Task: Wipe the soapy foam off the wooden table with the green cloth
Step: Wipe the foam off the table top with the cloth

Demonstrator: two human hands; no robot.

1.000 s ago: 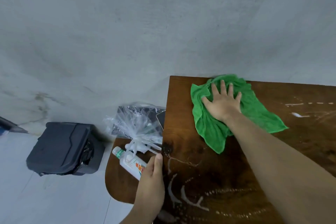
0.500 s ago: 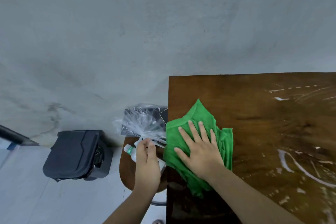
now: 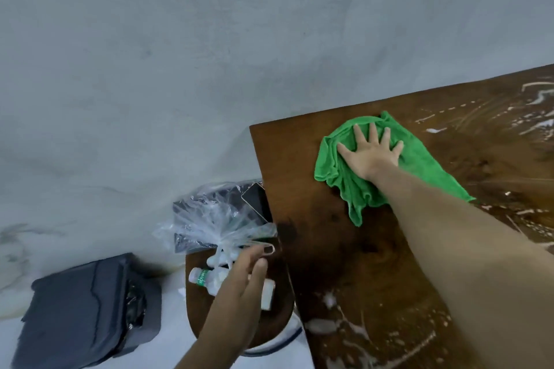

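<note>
Nearest to us, white soapy foam (image 3: pixel 335 323) streaks the near part of the wooden table (image 3: pixel 323 249), with blobs by the left edge and thin smears running right. Our left hand (image 3: pixel 239 287) hangs off the table's left side above a small round wooden stool (image 3: pixel 198 308), fingers loosely extended, blurred, gripping nothing we can see. Under it on the stool lies a white bottle (image 3: pixel 204 275) with a green label band, tipped on its side, and just behind it a crumpled clear plastic bag (image 3: pixel 215 222) with a dark flat item inside; a phone-like dark slab (image 3: pixel 254 201) leans by the table edge. On the pale floor to the left sits a dark grey case (image 3: pixel 87 311). Our right forearm crosses the table from lower right. Further out, right hand (image 3: pixel 370 150) is flat, fingers spread wide, pressed palm-down on the green cloth (image 3: pixel 347 186), which lies bunched on the tabletop near the far left corner, one tail trailing toward us, another stretched to the right. The wood around the cloth looks dark and mostly foam-free. More foam streaks (image 3: pixel 536 123) sit at the far right. Beyond the table's far edge, a plain grey wall (image 3: pixel 209 54).
</note>
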